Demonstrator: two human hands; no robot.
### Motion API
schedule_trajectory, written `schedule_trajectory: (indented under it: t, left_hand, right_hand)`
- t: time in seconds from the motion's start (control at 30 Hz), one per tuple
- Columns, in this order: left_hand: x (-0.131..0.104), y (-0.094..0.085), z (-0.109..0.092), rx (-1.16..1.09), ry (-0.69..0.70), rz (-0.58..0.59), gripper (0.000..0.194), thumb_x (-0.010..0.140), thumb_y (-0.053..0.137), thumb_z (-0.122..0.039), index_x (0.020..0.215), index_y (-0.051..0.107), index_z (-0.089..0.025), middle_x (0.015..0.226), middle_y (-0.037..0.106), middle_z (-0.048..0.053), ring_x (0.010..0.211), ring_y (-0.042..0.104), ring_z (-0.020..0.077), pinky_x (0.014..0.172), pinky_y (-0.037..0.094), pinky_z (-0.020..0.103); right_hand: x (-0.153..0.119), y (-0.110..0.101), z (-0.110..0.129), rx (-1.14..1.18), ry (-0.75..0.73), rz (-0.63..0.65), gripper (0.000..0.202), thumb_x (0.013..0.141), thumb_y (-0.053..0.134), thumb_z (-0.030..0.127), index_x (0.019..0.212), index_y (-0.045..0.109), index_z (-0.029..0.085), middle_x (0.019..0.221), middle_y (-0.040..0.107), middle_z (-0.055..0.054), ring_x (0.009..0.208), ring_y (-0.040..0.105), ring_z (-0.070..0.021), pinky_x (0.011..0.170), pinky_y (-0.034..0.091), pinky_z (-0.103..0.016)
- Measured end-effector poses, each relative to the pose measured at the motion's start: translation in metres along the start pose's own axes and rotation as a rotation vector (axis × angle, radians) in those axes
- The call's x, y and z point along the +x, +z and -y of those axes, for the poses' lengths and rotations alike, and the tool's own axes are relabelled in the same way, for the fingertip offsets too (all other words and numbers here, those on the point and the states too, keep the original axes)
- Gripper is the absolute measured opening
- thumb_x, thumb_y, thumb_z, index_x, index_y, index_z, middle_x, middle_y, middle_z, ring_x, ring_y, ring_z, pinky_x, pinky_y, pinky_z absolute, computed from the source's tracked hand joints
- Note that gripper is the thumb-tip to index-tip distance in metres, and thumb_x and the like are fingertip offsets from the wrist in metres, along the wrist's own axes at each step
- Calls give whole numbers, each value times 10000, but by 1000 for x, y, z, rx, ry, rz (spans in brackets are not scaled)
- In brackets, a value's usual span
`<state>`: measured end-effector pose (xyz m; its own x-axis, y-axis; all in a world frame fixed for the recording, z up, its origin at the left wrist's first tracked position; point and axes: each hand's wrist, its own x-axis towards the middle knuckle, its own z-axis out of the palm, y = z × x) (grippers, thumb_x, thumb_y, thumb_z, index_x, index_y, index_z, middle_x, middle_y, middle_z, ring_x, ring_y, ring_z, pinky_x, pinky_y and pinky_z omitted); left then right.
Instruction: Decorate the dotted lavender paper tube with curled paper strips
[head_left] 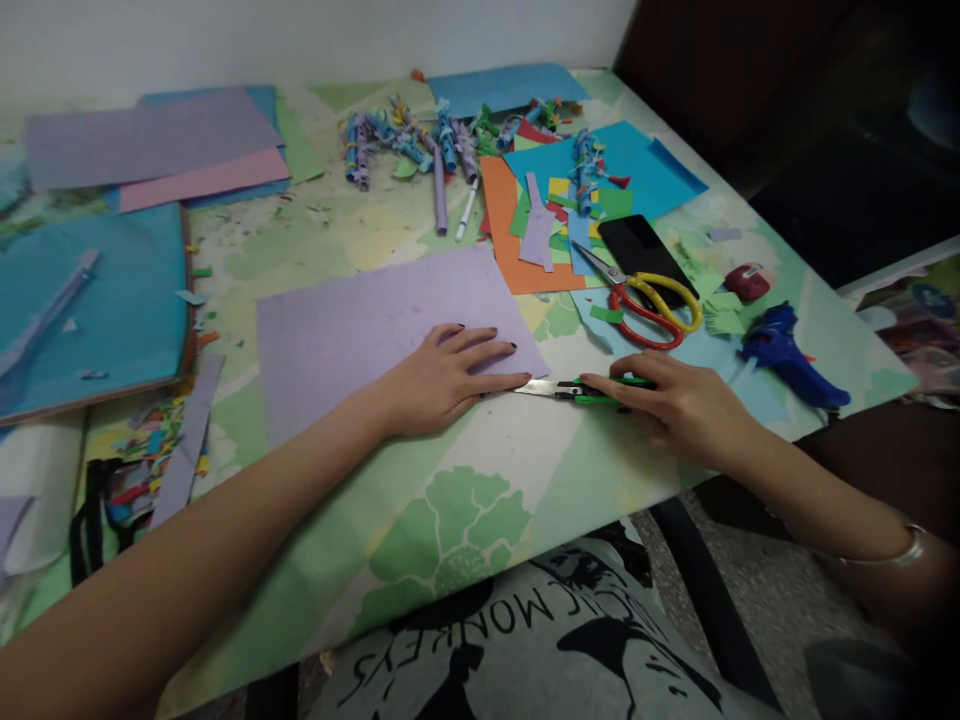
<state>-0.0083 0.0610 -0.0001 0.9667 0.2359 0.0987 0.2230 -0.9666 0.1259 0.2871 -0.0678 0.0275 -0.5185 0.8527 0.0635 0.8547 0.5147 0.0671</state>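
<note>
A sheet of purple paper (360,320) lies flat on the table in front of me. My left hand (442,380) rests on its near right part, fingers spread and stretched out. In my right hand (667,400) is a green and black utility knife (592,391), held low over the tabletop. Its bare blade (536,387) points left, with the tip at or just under my left index finger, by the paper's near right corner. Whether the blade touches the paper is hidden by that finger.
Scissors (637,300), a black phone (649,255) and a blue glue gun (791,355) lie at the right. Rolled paper pieces (442,140) and a white pen (467,210) are farther back. Stacked coloured sheets (210,135) and a blue folder (112,310) lie left.
</note>
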Motion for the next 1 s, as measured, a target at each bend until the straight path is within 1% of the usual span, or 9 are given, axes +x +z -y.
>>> schedule_trajectory:
  t: [0.23, 0.5, 0.57, 0.63, 0.73, 0.77, 0.83, 0.9, 1.0]
  left_hand:
    - [-1, 1, 0, -14, -3, -18, 467, 936, 328, -270, 1384, 339, -405, 1448, 391, 24, 1341, 279, 261, 1026, 200, 474]
    - [1, 3, 0, -57, -8, -24, 457, 931, 351, -270, 1371, 371, -393, 1449, 395, 31, 1347, 282, 267, 1031, 205, 483]
    - [2, 2, 0, -106, -18, -38, 467, 932, 347, -261, 1385, 350, -374, 1443, 406, 29, 1346, 295, 253, 1043, 208, 477]
    - [-2, -2, 2, -182, -54, -63, 485, 939, 324, -248, 1417, 298, -324, 1445, 403, 43, 1333, 329, 222, 1057, 231, 448]
    - [-28, -14, 6, -254, -121, -106, 500, 945, 308, -273, 1440, 244, -267, 1467, 367, 60, 1329, 346, 184, 1069, 268, 398]
    - [-41, -18, 7, -225, -142, -89, 503, 939, 332, -311, 1435, 256, -274, 1471, 362, 55, 1342, 329, 195, 1085, 245, 414]
    - [-71, -24, 9, -124, -200, -1, 563, 907, 406, -418, 1434, 257, -291, 1480, 345, 53, 1364, 289, 246, 1106, 175, 482]
    - [-98, -26, 8, -31, -239, 94, 633, 882, 422, -491, 1448, 222, -288, 1515, 262, 68, 1384, 233, 295, 1104, 115, 543]
    - [-119, -21, 4, 52, -302, 96, 599, 904, 359, -493, 1453, 195, -319, 1535, 198, 52, 1393, 203, 306, 1100, 104, 558]
  right_hand:
    - [9, -3, 11, -16, -13, 26, 695, 689, 458, 6, 1334, 466, 263, 1066, 591, -92, 847, 543, -193, 518, 296, -239]
    - [14, -6, 19, -24, -7, 17, 638, 734, 444, -2, 1316, 490, 256, 1055, 595, -100, 839, 539, -194, 510, 287, -242]
    - [14, -5, 20, -18, 9, 26, 650, 733, 442, -9, 1322, 483, 263, 1066, 593, -99, 853, 542, -196, 512, 296, -240]
    - [13, -4, 20, -1, 24, 35, 663, 727, 442, -11, 1328, 477, 267, 1080, 589, -98, 868, 547, -198, 519, 315, -239]
    - [11, -2, 18, 23, 33, 36, 658, 723, 432, -13, 1324, 485, 252, 1082, 588, -103, 896, 553, -206, 539, 355, -243]
    - [10, -2, 17, 26, 34, 34, 656, 725, 427, -13, 1324, 486, 248, 1085, 588, -105, 900, 555, -208, 544, 366, -245]
    - [9, -1, 13, 28, 34, 25, 650, 734, 419, -11, 1329, 481, 245, 1093, 588, -108, 896, 560, -207, 555, 387, -249]
    - [7, 1, 10, 30, 28, 10, 643, 751, 418, 0, 1339, 469, 256, 1101, 589, -105, 890, 566, -204, 580, 413, -257]
    - [6, 3, 4, 41, 18, -13, 630, 771, 428, 23, 1346, 460, 278, 1099, 594, -93, 907, 574, -207, 631, 447, -275]
